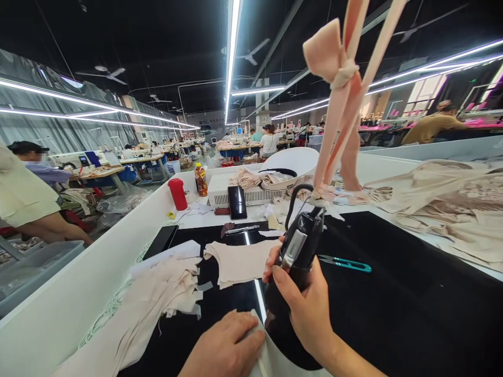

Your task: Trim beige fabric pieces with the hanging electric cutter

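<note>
Right hand (304,309) fingers clenched round black iron (293,272); left hand (226,348) fingers released, flat on white cloth (271,361) at tabletop (412,314) near edge.

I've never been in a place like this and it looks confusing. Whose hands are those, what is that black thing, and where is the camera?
The camera sits on a person's head and looks down at that person's own two hands, so there is only this one picture. It is a big sewing workshop; other people sit at tables far behind.

The right hand is wrapped around a black tool with a handle. It hangs from pink straps tied in a knot above. I cannot tell just what the tool does. The left hand lies flat on a pale piece of cloth.

On the black table lie beige fabric pieces, teal snips, a phone, a red cup and a drink bottle.
</note>
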`<state>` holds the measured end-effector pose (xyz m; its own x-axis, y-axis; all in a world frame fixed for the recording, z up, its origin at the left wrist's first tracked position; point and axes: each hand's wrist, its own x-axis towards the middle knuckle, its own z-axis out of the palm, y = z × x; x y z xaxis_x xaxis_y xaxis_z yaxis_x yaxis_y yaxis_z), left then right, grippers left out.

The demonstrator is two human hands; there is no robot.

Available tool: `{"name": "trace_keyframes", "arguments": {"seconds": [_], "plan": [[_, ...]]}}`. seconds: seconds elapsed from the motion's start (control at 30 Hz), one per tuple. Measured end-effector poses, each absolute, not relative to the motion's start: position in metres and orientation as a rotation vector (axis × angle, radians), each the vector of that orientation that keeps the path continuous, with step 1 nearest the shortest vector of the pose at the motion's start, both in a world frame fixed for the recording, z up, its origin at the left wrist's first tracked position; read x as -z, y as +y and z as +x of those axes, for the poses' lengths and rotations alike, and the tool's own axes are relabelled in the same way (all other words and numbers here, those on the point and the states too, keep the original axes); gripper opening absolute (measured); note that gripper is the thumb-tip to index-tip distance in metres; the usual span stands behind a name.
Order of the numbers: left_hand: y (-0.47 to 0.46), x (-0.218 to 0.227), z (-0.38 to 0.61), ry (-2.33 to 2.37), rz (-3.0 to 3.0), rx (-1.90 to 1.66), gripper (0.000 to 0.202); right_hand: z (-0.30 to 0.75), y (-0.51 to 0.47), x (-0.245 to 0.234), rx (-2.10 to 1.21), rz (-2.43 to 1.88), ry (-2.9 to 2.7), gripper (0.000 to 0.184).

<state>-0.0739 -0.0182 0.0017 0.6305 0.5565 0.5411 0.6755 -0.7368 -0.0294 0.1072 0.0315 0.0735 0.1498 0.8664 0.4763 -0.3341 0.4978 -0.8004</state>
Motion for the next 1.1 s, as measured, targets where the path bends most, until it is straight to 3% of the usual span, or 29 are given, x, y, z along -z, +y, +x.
{"name": "trace_keyframes", "arguments": {"seconds": [0.27, 0.57, 1.1], "plan": [[-0.022, 0.004, -0.081, -1.041, -2.664, 0.671, 0.021, 0.105, 0.029, -0.072, -0.889, -0.658, -1.138, 0.025], [-0.021, -0.021, -0.070, -0.850, -2.579, 0.789, 0.025, 0.116, 0.026, -0.075, -0.898, -0.601, -1.097, 0.030], [-0.026, -0.018, -0.058, -0.839, -2.626, 0.842, 0.014, 0.114, 0.020, -0.075, -0.938, -0.531, -1.139, 0.021]]}}
